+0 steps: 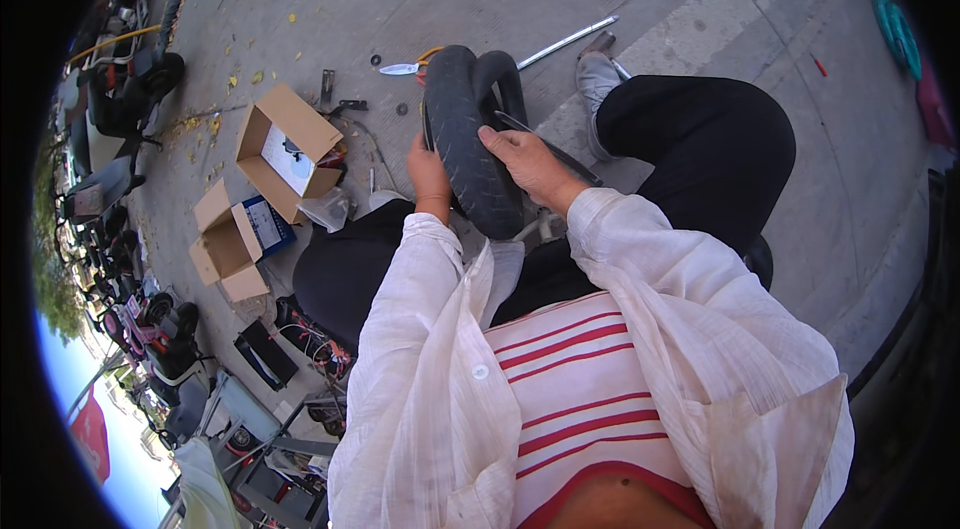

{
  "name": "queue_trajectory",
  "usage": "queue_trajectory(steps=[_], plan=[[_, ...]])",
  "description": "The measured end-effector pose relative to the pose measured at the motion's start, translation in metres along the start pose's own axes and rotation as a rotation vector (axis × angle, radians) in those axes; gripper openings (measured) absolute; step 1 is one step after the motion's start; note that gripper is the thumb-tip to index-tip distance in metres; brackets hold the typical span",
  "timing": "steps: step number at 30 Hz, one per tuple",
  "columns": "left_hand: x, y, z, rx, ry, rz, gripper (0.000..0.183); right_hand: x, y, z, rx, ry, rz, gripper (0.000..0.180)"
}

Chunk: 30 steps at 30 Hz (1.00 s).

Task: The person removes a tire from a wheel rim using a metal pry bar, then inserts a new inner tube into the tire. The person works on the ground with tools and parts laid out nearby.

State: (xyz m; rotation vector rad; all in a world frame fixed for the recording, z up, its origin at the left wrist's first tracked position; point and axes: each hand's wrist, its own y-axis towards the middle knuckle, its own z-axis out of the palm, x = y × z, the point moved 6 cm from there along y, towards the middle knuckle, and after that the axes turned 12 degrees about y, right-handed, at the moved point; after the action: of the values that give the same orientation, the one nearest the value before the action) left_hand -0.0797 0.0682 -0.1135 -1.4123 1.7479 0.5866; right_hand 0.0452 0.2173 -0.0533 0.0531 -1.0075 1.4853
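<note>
Between my knees I hold a black rubber tyre (469, 131) with worn, cracked tread, bent so that part of it folds over at the far side. My left hand (430, 173) grips its left side, the fingers hidden behind the rubber. On the right, my right hand (532, 161) clasps it with the thumb pressed on the tread. A dark flat bar or strip (559, 152) runs past my right hand; whether that hand also holds it is unclear. Scissors (405, 69) with orange handles lie just beyond the tyre, partly covered by it.
A long metal bar (566, 43) lies on the concrete ahead. To the left stand two opened cardboard boxes (251, 130), a plastic bag (328, 209) and a black tray (265, 354) near tangled wires (319, 344). Parked scooters (124, 90) line the far left. A red screwdriver-like tool (820, 65) lies right.
</note>
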Motion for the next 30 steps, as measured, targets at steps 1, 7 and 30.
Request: queue_trajectory(steps=[1,7,30], plan=[[-0.001,0.000,-0.002,-0.001,0.020,0.006,0.022,0.001,-0.001,0.000,-0.013,0.032,-0.014,0.057],[-0.004,0.002,-0.010,-0.018,0.126,0.071,0.017,0.007,-0.013,0.006,-0.014,0.085,-0.090,0.047],[-0.077,-0.025,-0.003,-0.038,0.268,0.142,0.031,0.026,-0.005,-0.024,-0.018,-0.189,0.183,0.063]])
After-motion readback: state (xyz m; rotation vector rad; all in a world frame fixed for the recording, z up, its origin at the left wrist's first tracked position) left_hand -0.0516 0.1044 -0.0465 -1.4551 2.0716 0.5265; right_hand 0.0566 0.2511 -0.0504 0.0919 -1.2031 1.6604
